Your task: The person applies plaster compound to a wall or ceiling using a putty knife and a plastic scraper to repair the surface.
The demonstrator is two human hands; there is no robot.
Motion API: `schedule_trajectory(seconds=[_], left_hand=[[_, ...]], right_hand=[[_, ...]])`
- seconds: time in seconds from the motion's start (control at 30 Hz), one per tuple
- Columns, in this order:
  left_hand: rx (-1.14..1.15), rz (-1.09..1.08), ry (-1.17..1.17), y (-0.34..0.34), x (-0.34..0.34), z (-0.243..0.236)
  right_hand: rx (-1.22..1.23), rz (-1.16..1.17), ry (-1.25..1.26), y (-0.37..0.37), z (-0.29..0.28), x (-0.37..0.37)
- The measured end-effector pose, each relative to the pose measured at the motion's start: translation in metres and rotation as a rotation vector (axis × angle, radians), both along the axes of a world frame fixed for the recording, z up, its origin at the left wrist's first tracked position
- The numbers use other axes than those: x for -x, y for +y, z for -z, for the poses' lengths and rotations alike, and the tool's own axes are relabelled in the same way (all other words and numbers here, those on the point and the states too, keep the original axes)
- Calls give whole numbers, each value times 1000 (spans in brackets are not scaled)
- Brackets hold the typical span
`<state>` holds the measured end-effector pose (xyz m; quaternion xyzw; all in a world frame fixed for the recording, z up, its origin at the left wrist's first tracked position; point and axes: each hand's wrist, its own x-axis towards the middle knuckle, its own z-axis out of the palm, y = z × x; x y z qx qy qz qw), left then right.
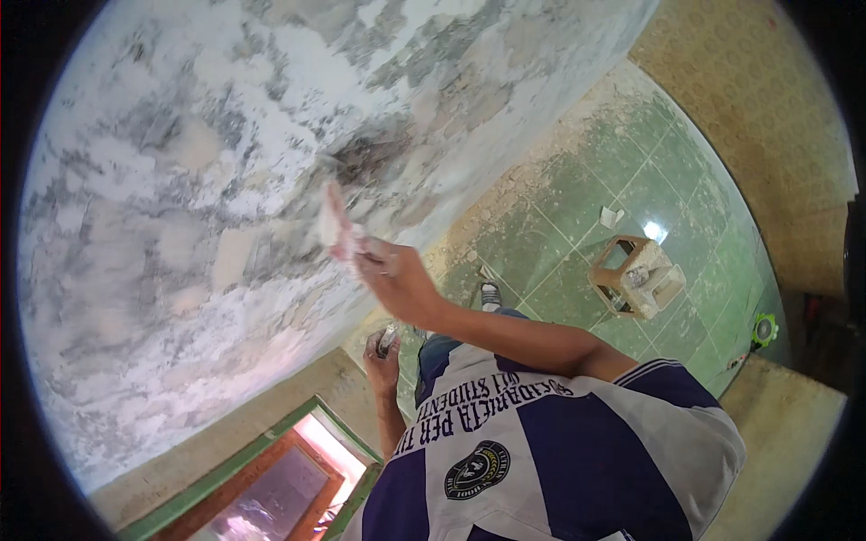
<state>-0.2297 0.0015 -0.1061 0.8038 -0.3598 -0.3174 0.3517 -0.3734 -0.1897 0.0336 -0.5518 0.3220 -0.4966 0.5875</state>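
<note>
My right hand (pixel 390 275) is closed around a flat white-and-red hand tool (pixel 336 225), smeared by motion and coated with pale paste. It looks like a putty scraper, and its far end is against or just in front of the wall (pixel 225 257). Patches of white, beige and grey cover that wall, with a dark patch beside the tool. Lower down, close to my body, my left hand (pixel 382 355) grips a small whitish-grey piece (pixel 387 340). Fingers hide part of it, so its kind does not show.
Pale debris lies along the wall's foot on the green tiled floor (pixel 622 162). To the right stands a beige plastic stool (pixel 639 275) with a greyish lump on it. A green flower-shaped object (pixel 765 331) is farther right. At lower left is a green-and-brown framed opening (pixel 271 478).
</note>
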Motion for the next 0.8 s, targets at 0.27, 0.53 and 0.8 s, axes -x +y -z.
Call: schedule_trajectory(seconds=[0.27,0.53,0.8], left_hand=[[2,-34,-75,10,-14,-13],[35,-157,-40,42,-37,-11],[144,-113,-1,51,-88,-8]], right_hand=[[-474,21,-231,-19,111,-4],[-622,120,-487,-55,48,-83],[-579,81,-429,-27,-32,-97]])
